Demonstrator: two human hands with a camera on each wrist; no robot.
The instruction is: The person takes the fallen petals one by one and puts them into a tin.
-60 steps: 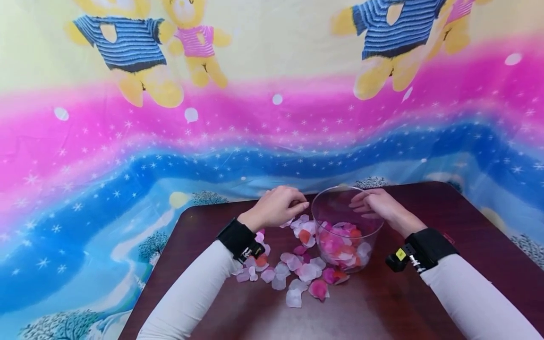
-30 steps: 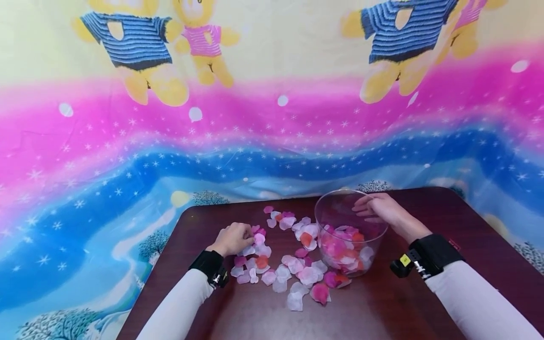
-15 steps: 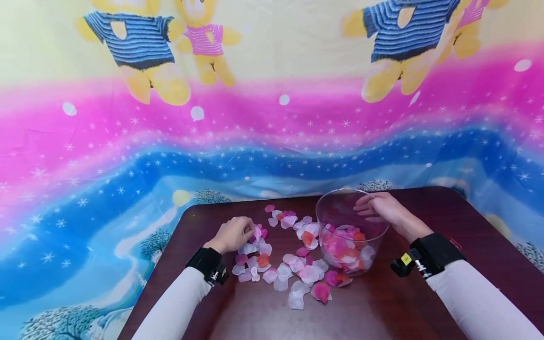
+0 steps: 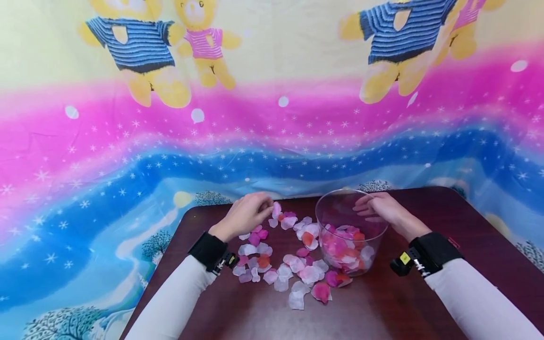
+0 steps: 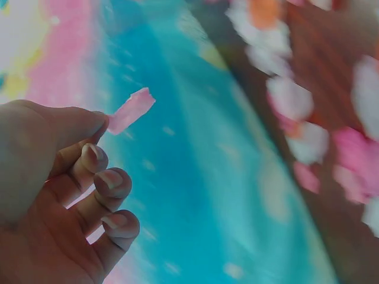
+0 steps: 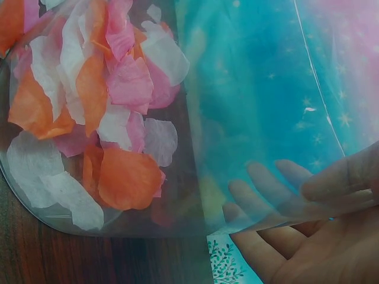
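My left hand [image 4: 244, 215] is raised over the back left of the table, pinching a pink petal [image 5: 133, 110] between thumb and forefinger. Its other fingers are loosely bent in the left wrist view. On the right, my right hand [image 4: 391, 211] holds the wall of a clear plastic tub [image 4: 335, 205] near the rim, and its fingers show through the plastic in the right wrist view. Pink, white and orange petals [image 6: 130, 177] fill the lower part of the tub, which stands upright. Loose petals [image 4: 293, 262] lie scattered to its left.
The dark wooden table [image 4: 250, 311] has rounded back corners. Right behind it hangs a printed cloth [image 4: 272, 127] with bears and snowflakes. Black wrist bands with small cameras [image 4: 401, 264] sit on both wrists.
My left hand went from beside the tub down to the petals at the left, then rose toward the back with a pink petal. The right hand stays on the tub.
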